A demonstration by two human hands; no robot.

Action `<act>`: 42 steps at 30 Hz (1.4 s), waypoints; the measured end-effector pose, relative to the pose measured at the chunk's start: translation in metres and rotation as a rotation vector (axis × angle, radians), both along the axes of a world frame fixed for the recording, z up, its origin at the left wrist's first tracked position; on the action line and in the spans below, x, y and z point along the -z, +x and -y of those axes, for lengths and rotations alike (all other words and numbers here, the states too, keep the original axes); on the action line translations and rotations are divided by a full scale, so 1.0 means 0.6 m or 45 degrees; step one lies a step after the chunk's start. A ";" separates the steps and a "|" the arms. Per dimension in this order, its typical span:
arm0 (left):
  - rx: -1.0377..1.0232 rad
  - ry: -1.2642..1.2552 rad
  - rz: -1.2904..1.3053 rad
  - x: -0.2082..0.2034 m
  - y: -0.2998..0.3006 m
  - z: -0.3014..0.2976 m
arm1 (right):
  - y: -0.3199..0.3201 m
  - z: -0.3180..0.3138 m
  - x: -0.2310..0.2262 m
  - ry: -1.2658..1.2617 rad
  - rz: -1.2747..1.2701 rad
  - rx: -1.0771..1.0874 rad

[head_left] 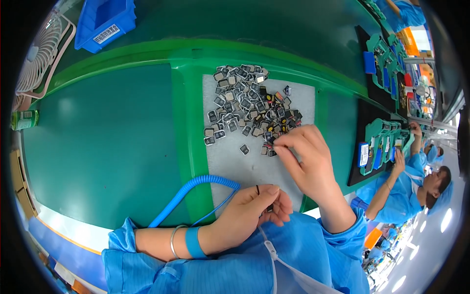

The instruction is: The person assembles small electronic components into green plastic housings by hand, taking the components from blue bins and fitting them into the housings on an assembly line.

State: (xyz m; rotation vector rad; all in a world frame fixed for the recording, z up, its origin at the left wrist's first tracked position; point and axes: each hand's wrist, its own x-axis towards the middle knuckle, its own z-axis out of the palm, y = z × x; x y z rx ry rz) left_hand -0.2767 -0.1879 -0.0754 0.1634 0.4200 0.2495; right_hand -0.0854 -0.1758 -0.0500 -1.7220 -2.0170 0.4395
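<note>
A heap of small memory-card-like pieces (240, 100), many dark or beige with pale rims, lies on a grey-white mat (230, 161). Darker cards with a few red and yellow ones (279, 110) gather on its right side. At the near right edge of the heap, my right hand (311, 161) pinches a small black card (271, 140) between thumb and index finger. Closer to my body, my left hand (257, 206) is curled, palm partly turned up. Something small and dark shows between its fingers, too hidden to name.
A blue coiled cord (196, 183) runs to the band on my left wrist. Beyond are a blue bin (105, 24) and a fan (39, 59); a green can (24, 120) stands far left. At right, green fixtures (379, 147) sit on a black mat beside a co-worker (411, 191).
</note>
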 end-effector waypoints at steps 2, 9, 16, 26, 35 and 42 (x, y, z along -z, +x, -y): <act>-0.007 -0.009 -0.010 0.000 0.002 0.000 | -0.003 -0.007 0.004 0.021 0.121 0.012; -0.010 0.003 0.000 0.001 0.001 0.000 | -0.029 -0.016 -0.020 -0.080 0.215 -0.072; -0.067 -0.023 0.101 0.005 -0.001 0.004 | -0.023 -0.014 -0.009 -0.008 0.319 -0.169; 0.010 0.034 0.005 0.000 -0.001 0.001 | 0.002 0.006 -0.025 -0.162 -0.136 0.171; -0.013 0.043 0.026 0.004 0.000 0.003 | -0.028 -0.015 -0.013 -0.039 -0.037 -0.081; 0.020 0.112 0.027 0.005 -0.001 0.003 | -0.040 -0.027 -0.013 -0.020 0.180 -0.082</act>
